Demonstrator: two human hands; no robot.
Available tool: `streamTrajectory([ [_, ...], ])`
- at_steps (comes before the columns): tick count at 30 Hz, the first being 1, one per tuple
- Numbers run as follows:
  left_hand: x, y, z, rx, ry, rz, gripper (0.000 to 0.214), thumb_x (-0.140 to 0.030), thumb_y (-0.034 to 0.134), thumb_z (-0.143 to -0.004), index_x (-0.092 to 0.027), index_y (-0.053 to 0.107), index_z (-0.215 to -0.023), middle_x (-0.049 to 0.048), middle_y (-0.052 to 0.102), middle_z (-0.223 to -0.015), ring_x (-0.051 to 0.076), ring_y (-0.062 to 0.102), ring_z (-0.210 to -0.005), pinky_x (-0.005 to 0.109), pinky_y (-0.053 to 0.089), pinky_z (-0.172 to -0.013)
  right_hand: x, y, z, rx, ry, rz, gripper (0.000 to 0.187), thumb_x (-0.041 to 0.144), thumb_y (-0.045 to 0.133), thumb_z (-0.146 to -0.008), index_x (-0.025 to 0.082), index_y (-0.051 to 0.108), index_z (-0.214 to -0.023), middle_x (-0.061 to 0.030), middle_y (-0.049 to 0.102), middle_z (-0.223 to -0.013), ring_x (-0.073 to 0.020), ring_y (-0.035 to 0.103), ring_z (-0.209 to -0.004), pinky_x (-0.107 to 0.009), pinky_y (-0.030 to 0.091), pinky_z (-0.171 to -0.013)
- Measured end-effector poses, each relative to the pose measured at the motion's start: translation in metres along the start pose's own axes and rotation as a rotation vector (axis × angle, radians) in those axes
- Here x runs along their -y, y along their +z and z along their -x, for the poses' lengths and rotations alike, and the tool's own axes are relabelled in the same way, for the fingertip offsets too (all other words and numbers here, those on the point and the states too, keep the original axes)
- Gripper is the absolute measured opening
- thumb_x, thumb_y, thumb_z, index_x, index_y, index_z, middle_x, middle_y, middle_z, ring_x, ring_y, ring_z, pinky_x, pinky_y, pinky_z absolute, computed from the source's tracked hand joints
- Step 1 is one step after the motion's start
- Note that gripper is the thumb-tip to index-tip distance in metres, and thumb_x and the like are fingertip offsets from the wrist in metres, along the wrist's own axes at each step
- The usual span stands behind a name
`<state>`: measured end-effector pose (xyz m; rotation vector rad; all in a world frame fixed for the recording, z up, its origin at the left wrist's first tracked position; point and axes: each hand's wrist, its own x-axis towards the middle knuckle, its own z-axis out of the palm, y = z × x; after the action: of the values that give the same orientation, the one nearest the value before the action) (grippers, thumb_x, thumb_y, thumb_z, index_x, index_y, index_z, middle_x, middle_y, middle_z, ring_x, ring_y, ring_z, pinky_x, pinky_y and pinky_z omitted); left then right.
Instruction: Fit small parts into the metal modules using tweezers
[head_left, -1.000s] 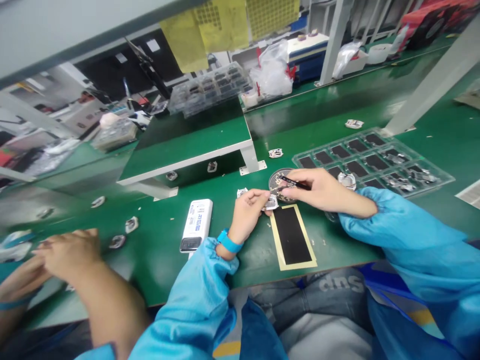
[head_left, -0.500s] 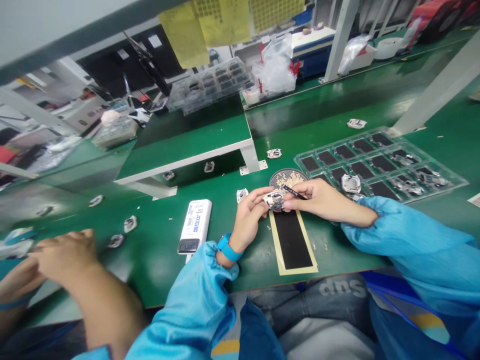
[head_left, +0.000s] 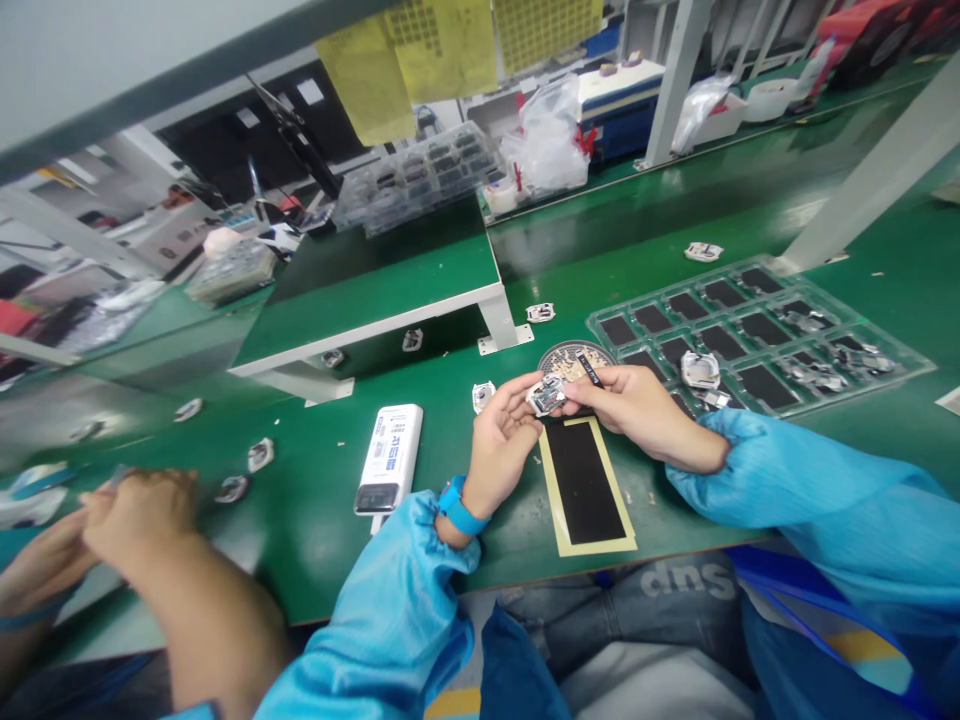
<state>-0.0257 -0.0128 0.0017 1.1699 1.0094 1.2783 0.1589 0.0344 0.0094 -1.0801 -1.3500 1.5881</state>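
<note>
My left hand (head_left: 504, 432) grips a small white-framed electronic housing (head_left: 547, 396) by its left side, with silvery parts showing inside. My right hand (head_left: 637, 408) is closed around black tweezers (head_left: 589, 371) with white lettering, their top end pointing up and away from me. Its thumb and fingertips also touch the housing's right edge. The tweezers' tips are hidden. Just behind the hands lies a round dish (head_left: 574, 352) of small pale pieces. A black pad with a yellowish border (head_left: 589, 485) lies below them, towards me.
To the right is a clear compartment tray (head_left: 757, 335) with black pieces and a white housing (head_left: 700, 370) on it. A white power bank (head_left: 389, 458) lies left. Similar housings (head_left: 484, 396) are scattered about. A raised green shelf (head_left: 382, 290) stands behind. At far left are another person's hands (head_left: 142, 515).
The housing has been turned so its silvery inside faces up more. My right hand has shifted slightly left, and the tweezers now point more upright.
</note>
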Motion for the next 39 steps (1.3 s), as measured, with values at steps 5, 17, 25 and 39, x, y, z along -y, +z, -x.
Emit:
streamTrajectory([
  [5,0.002,0.005,0.000,-0.083,0.033,-0.128,0.045,-0.026,0.078,-0.082,-0.018,0.062,-0.123,0.0124,0.071,-0.121,0.022,0.069,-0.108,0.033,0.055,-0.092,-0.001,0.000,0.000,-0.004,-0.001,0.025,0.034,0.050,0.077,-0.079,0.016,0.078,-0.074,0.0055,0.045,-0.042,-0.0071,0.036,-0.042,-0.025,0.035,-0.049],
  [17,0.007,0.005,0.001,-0.123,0.088,-0.220,0.045,-0.029,0.077,-0.083,-0.019,0.066,-0.126,0.0108,0.072,-0.120,0.021,0.070,-0.102,0.033,0.056,-0.087,-0.003,0.001,0.000,0.003,-0.018,0.006,0.034,0.050,0.079,-0.078,0.016,0.076,-0.073,0.0047,0.048,-0.043,-0.0091,0.043,-0.046,-0.026,0.038,-0.052],
  [25,0.002,0.003,0.003,-0.160,0.063,-0.236,0.048,-0.031,0.081,-0.079,-0.019,0.070,-0.124,0.0101,0.073,-0.120,0.023,0.071,-0.104,0.037,0.058,-0.094,-0.006,0.001,-0.001,0.008,-0.158,0.103,0.029,0.046,0.078,-0.079,0.018,0.072,-0.081,-0.0036,0.072,-0.082,-0.0178,0.065,-0.078,-0.032,0.053,-0.077],
  [39,0.001,0.003,-0.002,-0.073,-0.076,0.030,0.049,-0.029,0.087,-0.073,-0.018,0.069,-0.117,0.0107,0.076,-0.111,0.022,0.075,-0.094,0.037,0.061,-0.087,-0.004,0.004,-0.006,0.153,-0.034,-0.200,0.034,0.029,0.082,-0.075,0.018,0.064,-0.102,-0.0007,0.070,-0.087,-0.0152,0.068,-0.078,-0.031,0.060,-0.074],
])
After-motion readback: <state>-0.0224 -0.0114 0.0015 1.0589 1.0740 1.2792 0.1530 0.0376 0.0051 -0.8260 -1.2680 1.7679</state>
